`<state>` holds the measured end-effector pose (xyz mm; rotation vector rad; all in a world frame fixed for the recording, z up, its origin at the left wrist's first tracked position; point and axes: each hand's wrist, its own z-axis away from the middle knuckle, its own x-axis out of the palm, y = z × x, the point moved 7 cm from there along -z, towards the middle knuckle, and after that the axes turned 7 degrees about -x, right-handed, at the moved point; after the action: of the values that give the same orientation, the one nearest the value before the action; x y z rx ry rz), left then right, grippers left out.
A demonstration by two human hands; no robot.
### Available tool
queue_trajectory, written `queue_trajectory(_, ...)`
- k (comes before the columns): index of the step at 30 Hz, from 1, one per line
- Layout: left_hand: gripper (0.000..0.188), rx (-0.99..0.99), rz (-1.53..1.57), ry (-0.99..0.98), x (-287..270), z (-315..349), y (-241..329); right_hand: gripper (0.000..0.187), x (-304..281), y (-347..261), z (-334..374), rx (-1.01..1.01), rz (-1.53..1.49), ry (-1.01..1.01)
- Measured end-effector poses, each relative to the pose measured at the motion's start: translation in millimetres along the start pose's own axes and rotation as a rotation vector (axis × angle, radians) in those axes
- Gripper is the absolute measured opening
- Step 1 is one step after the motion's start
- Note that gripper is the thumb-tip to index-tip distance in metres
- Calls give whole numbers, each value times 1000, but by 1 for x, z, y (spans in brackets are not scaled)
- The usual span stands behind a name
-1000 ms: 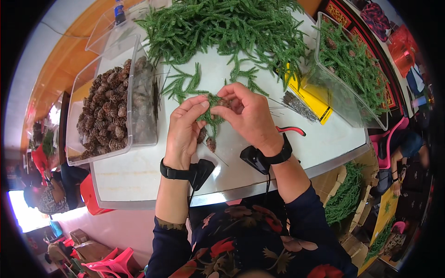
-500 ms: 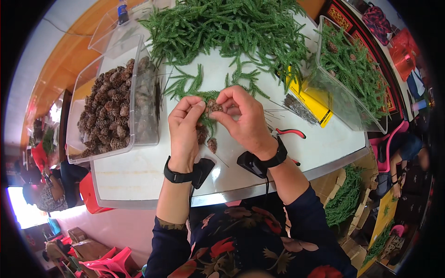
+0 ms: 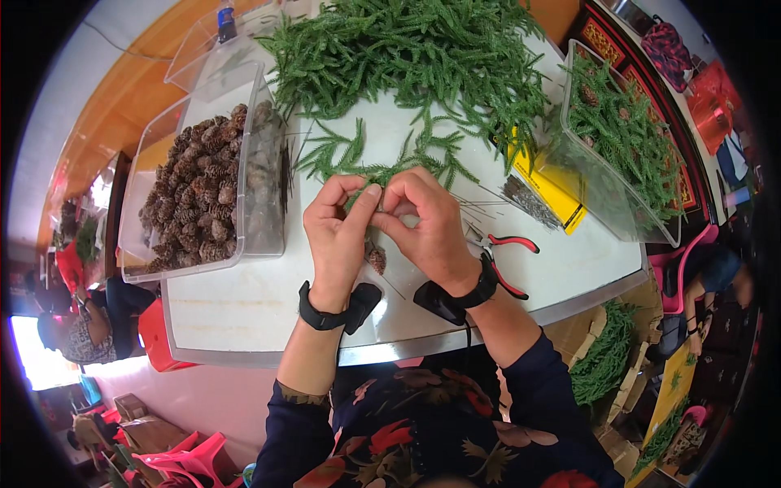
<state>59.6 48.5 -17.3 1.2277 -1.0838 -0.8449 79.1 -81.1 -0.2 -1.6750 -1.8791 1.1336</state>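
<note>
Fingertips [image 3: 373, 191] drew together at a bristly sprig [image 3: 377, 172].

Far left corner: a blue bottle [image 3: 226, 26].
Left of the desk [image 3: 236, 313]: a red stool [image 3: 159, 340], another person [image 3: 88, 335] beyond it.
To my right: a pink chair [image 3: 672, 304], near a seated person [image 3: 714, 281].
Upper right: a plaid bag [image 3: 665, 53] above a red bag [image 3: 709, 114].

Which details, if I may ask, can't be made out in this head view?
All in the head view:
- What lies between the fingertips of the left hand and right hand: hidden by the fingers.
- Lower pine cones in the clear tub: covered by upper ones.
- Far end of the green branch pile: cut off by the top edge.
- Number of thin grey wires by the yellow packet: too small, overlapping.
</note>
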Motion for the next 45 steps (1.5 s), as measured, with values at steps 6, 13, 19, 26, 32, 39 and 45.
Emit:
queue_trajectory(6,3,13,-42,33,-8,-4,0,20,3,6,0,177,-178,-9)
queue_trajectory(13,12,125,-330,32,3,2,2,17,-15,3,-8,245,-81,0)
queue_trajectory(19,12,127,-301,21,7,3,4,17,-15,2,-9,-2,16,35)
queue_trajectory(26,15,184,-306,79,8,8,16,6,-15,20,0,327,-273,100)
queue_trajectory(32,15,-10,-181,35,1,3,1,9,-11,36,5,561,-465,24)
queue_trajectory(39,14,-194,-36,-45,3,0,-11,14,-17,28,-2,432,-419,79)
queue_trajectory(45,15,-90,-148,-39,5,1,-5,12,-22,14,-5,242,-58,94)
